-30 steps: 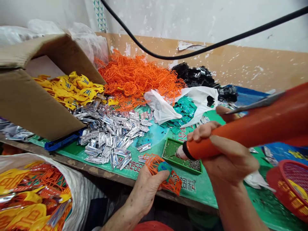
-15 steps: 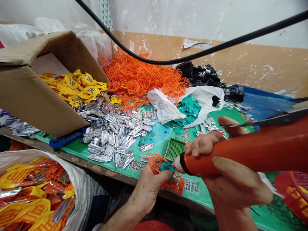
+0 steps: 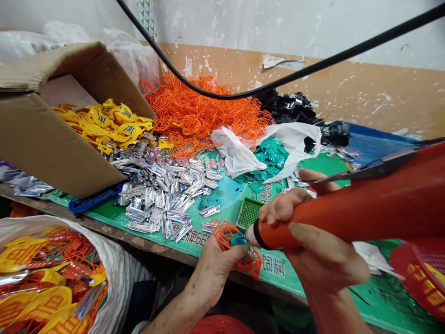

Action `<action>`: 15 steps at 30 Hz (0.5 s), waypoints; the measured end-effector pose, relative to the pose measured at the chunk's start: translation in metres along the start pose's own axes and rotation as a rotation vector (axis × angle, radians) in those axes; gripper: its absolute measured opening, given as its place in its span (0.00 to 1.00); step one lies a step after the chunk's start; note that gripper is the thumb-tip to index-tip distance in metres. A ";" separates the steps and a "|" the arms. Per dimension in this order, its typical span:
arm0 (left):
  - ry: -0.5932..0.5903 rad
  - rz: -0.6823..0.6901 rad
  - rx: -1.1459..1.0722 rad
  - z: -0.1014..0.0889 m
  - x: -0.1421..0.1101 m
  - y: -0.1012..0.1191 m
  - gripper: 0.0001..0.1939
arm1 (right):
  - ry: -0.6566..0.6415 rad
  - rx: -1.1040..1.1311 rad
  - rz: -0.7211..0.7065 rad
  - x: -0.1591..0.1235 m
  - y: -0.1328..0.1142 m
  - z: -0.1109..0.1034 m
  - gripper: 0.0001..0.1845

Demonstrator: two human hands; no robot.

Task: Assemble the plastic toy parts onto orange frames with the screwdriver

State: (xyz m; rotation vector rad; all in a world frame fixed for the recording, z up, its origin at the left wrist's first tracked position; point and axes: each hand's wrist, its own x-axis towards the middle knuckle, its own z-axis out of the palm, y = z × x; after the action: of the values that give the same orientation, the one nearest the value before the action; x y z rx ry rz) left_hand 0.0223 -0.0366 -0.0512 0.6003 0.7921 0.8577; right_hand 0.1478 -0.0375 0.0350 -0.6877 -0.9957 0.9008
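Observation:
My left hand point(image 3: 217, 262) pinches an orange plastic lattice frame point(image 3: 223, 232) at the table's front edge, with a small teal plastic piece point(image 3: 239, 240) set on it under my thumb. My right hand point(image 3: 320, 246) is wrapped round a thick red power screwdriver point(image 3: 333, 213) that comes in from the right, lying nearly level. Its pale nose points at the teal piece and seems to touch it; the tip itself is hard to make out. Just behind the pieces stands a small green perforated tray point(image 3: 248, 214).
Silver metal-look pieces point(image 3: 163, 195) lie heaped left of centre. A cardboard box point(image 3: 59, 139) holds yellow parts point(image 3: 111, 121). Orange frames point(image 3: 205, 109) pile up behind. Teal parts point(image 3: 273, 157) spill from a white bag point(image 3: 236, 153). A sack point(image 3: 121, 264) stands front left; a black cable point(image 3: 222, 96) hangs across.
The red screwdriver and my right hand have shifted slightly left and tilted a little. My left hand keeps its hold on the orange frame. The whole view has moved slightly.

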 end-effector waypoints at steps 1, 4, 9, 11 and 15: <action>-0.004 0.011 0.004 0.000 0.000 0.000 0.15 | -0.006 0.001 0.006 0.000 0.000 0.000 0.26; -0.013 0.046 0.018 0.002 0.000 0.001 0.13 | -0.017 0.000 0.024 -0.001 -0.001 0.000 0.25; 0.003 0.038 0.042 0.003 -0.002 0.003 0.13 | 0.003 -0.013 0.037 0.000 -0.002 0.002 0.25; 0.008 0.032 0.040 0.003 -0.002 0.003 0.13 | 0.000 -0.008 0.037 0.001 -0.002 0.002 0.25; 0.012 0.011 0.032 0.002 -0.002 0.001 0.11 | -0.024 0.015 0.034 0.000 -0.002 0.000 0.25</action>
State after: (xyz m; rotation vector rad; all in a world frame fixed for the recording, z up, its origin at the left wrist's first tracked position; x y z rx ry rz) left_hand 0.0226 -0.0381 -0.0489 0.6284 0.8154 0.8611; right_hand 0.1478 -0.0385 0.0363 -0.6845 -0.9998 0.9468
